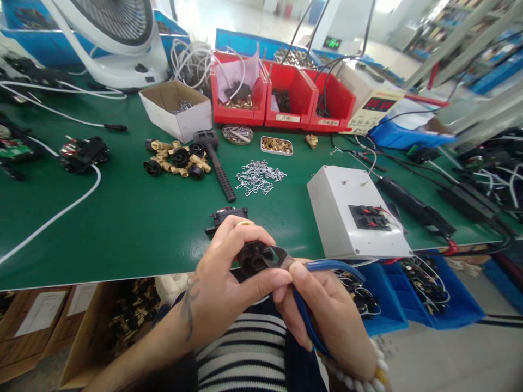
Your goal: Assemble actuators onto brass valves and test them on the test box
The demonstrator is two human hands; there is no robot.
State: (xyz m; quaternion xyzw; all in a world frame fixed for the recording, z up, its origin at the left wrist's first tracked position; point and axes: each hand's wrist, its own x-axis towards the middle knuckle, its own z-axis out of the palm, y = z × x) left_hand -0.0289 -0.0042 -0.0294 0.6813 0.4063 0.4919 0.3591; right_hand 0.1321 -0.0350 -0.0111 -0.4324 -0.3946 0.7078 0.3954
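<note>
My left hand (229,267) is closed around a round black plastic part (254,260) with a hollow, ribbed face. In my right hand (322,299) is a pair of pliers with blue handles (333,265); I cannot tell whether they are cutters. The plier jaws (281,255) are apart and lie against the rim of the black part, and my left thumb is beside them. Just beyond my left hand a small black assembly (229,216) rests on the green table (155,228).
A black hammer (220,171) lies beside brass fittings (177,158). Right of it are a pile of metal clips (259,177) and a tin of brass pieces (277,145). A grey box with terminals (327,218) stands right, near a black electric screwdriver (414,204). Red bins (286,117) line the back.
</note>
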